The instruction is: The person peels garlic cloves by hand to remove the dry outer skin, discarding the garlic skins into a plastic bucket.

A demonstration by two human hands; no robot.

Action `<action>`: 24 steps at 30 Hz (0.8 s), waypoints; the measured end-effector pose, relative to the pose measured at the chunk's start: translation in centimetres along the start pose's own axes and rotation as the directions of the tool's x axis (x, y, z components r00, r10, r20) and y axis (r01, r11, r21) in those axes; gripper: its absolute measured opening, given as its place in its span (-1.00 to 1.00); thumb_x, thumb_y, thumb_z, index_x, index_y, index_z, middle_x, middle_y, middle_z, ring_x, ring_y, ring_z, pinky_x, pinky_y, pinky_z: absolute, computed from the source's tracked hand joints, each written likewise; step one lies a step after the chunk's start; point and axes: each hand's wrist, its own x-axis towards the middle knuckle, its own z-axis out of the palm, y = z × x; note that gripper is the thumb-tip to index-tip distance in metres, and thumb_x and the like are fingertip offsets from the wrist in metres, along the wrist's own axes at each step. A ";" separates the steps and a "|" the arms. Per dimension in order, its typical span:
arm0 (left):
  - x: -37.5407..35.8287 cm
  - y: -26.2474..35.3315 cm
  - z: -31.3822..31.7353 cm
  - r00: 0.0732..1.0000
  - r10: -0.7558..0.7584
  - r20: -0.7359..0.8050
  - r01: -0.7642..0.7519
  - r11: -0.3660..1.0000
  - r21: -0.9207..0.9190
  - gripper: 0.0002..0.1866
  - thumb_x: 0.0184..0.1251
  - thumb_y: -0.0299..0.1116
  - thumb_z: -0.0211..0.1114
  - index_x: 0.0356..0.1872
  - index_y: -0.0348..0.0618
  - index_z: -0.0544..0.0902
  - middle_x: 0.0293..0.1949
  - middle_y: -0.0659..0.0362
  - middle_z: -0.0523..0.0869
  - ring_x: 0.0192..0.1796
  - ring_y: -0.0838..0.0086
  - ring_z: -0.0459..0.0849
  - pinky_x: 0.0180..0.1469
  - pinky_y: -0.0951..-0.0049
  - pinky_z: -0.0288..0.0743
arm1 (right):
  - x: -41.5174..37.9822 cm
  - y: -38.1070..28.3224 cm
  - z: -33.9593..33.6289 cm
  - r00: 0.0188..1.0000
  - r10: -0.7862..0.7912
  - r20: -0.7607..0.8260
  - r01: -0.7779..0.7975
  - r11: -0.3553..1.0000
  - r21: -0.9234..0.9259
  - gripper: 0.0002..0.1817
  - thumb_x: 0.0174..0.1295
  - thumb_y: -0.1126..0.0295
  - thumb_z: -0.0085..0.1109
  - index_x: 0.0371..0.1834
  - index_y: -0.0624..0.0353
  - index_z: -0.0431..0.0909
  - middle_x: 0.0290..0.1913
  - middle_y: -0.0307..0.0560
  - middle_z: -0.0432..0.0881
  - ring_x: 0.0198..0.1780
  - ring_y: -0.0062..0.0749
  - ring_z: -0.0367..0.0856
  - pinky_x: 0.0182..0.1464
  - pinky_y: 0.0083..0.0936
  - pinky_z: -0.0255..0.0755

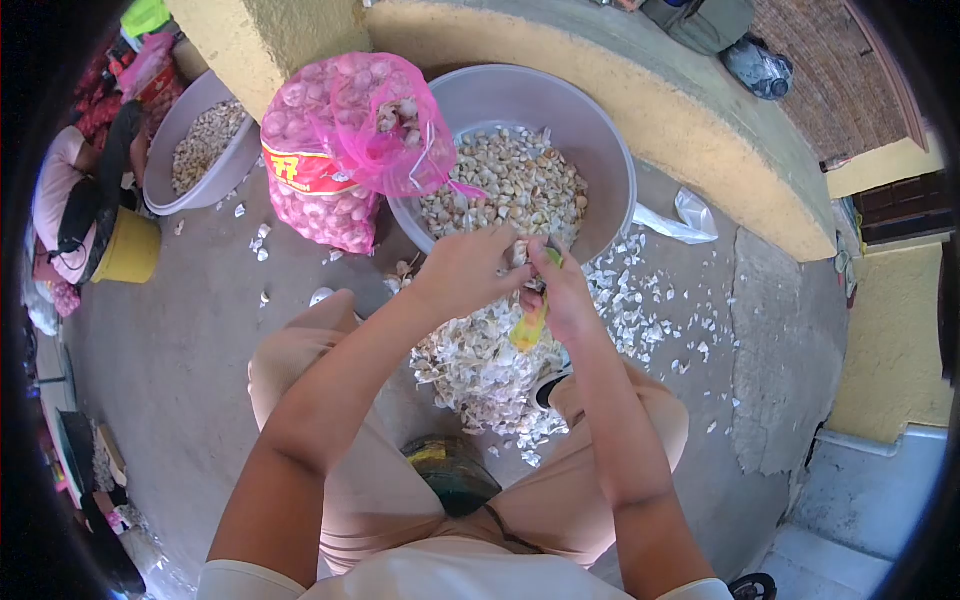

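My left hand (pixel 468 268) and my right hand (pixel 562 290) meet just in front of a grey basin (pixel 590 130) full of garlic cloves (pixel 510 185). The left hand pinches a garlic clove (pixel 519 254) at its fingertips. My right hand grips a small knife with a yellow-green handle (pixel 531 325) that points down from the fist. Below both hands lies a heap of white garlic skins (pixel 480 365) on the concrete floor, between my knees.
A pink mesh sack of garlic (pixel 345 150) leans on the basin's left rim. A second grey basin of cloves (pixel 200 140) stands at far left beside a seated person (pixel 70 200) and a yellow bucket (pixel 130 250). A yellow curb (pixel 700 140) runs behind. Skins litter the floor to the right.
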 end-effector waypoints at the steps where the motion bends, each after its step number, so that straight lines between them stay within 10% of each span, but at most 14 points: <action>1: 0.0 -0.1 -0.1 1.000 0.017 0.003 -0.017 1.000 -0.017 -0.57 0.07 -0.08 0.17 -0.20 -0.26 0.46 -0.35 -0.04 0.55 -0.27 0.12 0.55 -0.25 0.24 0.38 | 0.0 0.0 0.0 1.000 -0.004 -0.001 0.004 1.000 -0.010 -0.75 0.18 0.19 0.06 -0.23 0.09 0.33 -0.54 -0.26 0.37 -0.66 -0.66 0.25 -0.66 -0.72 0.10; 11: 0.6 -1.4 0.2 0.987 -0.033 0.155 0.077 0.954 -0.289 -0.56 0.16 -0.04 0.08 -0.23 -0.29 0.47 -0.42 -0.09 0.55 -0.29 0.05 0.53 -0.26 0.21 0.35 | -0.2 -0.2 -0.5 0.999 -0.034 -0.016 0.034 0.999 -0.006 -0.73 0.21 0.20 0.02 -0.20 0.15 0.33 -0.53 -0.23 0.38 -0.65 -0.64 0.28 -0.65 -0.72 0.16; 24: 0.2 -0.7 0.7 1.000 0.028 -0.002 -0.028 0.998 -0.049 -0.51 0.13 0.01 0.11 -0.20 -0.28 0.43 -0.37 -0.06 0.54 -0.25 0.07 0.53 -0.24 0.22 0.37 | -0.3 0.3 0.4 0.999 -0.023 -0.048 0.024 1.000 0.020 -0.79 0.24 0.24 -0.03 -0.20 0.13 0.35 -0.58 -0.30 0.33 -0.69 -0.65 0.22 -0.67 -0.70 0.16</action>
